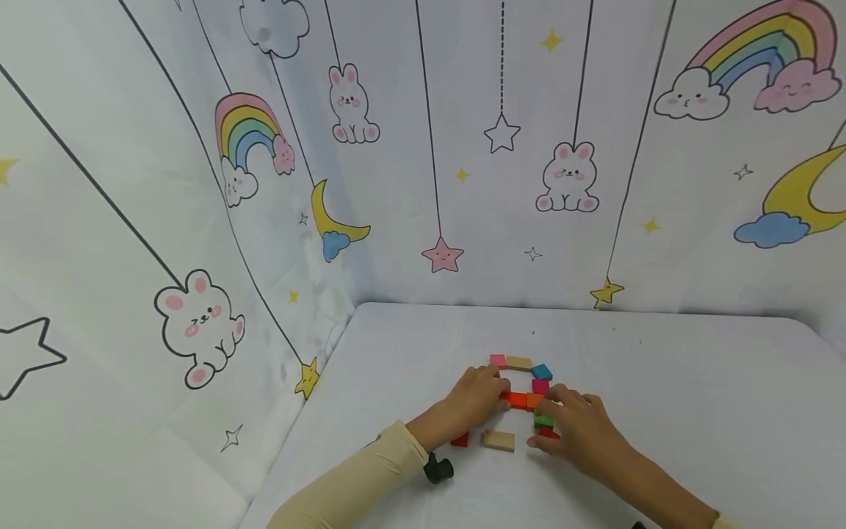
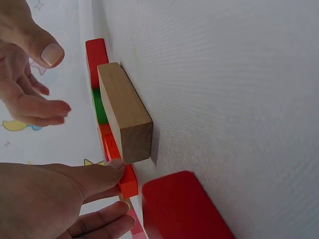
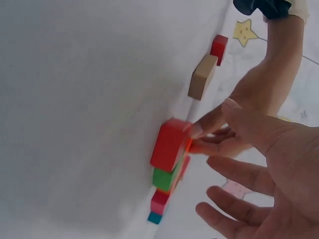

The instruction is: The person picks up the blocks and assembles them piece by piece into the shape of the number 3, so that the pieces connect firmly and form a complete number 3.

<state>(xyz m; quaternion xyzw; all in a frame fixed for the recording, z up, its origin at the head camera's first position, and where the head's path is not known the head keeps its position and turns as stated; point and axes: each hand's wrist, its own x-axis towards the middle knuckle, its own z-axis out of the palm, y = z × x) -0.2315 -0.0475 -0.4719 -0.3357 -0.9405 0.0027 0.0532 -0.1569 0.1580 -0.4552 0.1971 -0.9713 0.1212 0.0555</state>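
My left hand [image 1: 472, 400] pinches an orange-red block [image 1: 518, 400] between thumb and fingers, and the block lies on the table. An orange block [image 1: 534, 401] stands at its right end. My right hand [image 1: 584, 426] hovers beside the green block [image 1: 543, 421] and a red block [image 1: 550, 433], fingers spread and loosely bent, holding nothing in the right wrist view. Farther back are a pink block [image 1: 498, 361], a plain wooden block [image 1: 518, 363], a blue block [image 1: 542, 372] and a crimson block [image 1: 540, 386]. Nearer lies another wooden block [image 2: 124, 104].
A second red block [image 2: 182, 209] lies left of the near wooden block, under the left forearm. A black wrist device [image 1: 438, 469] shows by the left sleeve. The white table [image 1: 694, 389] meets a printed cloth backdrop [image 1: 396, 184] at the back and left.
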